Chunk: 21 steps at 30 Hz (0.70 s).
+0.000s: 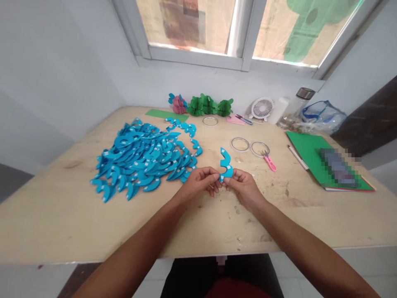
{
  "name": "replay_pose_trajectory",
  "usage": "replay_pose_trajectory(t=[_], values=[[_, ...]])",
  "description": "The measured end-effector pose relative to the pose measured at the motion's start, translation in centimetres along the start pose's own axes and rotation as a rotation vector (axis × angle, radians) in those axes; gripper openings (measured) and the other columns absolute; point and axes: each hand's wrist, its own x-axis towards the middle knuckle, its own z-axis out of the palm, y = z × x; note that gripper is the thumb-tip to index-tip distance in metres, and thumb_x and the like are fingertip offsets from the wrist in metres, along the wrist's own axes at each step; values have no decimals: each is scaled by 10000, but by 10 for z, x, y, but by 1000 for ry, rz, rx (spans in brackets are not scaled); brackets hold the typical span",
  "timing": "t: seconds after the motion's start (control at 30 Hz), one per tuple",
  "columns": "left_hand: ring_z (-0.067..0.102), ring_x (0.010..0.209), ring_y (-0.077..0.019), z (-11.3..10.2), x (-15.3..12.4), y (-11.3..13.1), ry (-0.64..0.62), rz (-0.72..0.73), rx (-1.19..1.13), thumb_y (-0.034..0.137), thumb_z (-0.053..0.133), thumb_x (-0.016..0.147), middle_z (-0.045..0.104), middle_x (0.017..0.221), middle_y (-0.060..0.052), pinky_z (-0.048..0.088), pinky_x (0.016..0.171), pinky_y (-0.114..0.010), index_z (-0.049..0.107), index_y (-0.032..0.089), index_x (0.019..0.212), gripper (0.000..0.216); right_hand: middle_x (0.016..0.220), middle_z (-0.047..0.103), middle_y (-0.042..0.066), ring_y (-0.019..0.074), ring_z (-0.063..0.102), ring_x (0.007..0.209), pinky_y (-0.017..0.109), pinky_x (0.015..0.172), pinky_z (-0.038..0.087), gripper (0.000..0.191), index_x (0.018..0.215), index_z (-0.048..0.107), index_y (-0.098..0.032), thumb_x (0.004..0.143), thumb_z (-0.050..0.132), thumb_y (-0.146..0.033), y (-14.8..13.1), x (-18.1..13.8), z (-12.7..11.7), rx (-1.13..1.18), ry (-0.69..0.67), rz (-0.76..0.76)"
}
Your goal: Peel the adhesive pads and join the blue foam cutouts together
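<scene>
My left hand (201, 180) and my right hand (243, 185) meet over the middle of the wooden table (62, 215), both pinching the lower end of a curved blue paper piece (226, 164) with small white tape squares on it. The piece stands up from my fingertips, just above the tabletop. To the left lies a large pile of several similar blue curved pieces (142, 157), about a hand's width from my left hand.
Two tape rings (240, 144) and pink snips (269, 160) lie behind my hands. A green folder (313, 155) with a pen (297, 157) sits at right. At the back are green and pink paper flowers (204, 105), a small white fan (262, 108), a bottle and a plastic bag.
</scene>
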Motion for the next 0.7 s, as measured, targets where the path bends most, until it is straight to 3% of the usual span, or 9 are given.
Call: replay_pose_trajectory(t=[0.7], values=[[568, 499, -102, -2, 3, -8, -22, -32, -78, 366, 721, 655, 622, 608, -17, 443, 479, -213, 582, 127, 701, 281, 632, 627, -2, 96, 498, 535, 238, 536, 373, 164, 733, 644, -176, 669, 726, -303, 0, 0, -1, -25, 14, -1]])
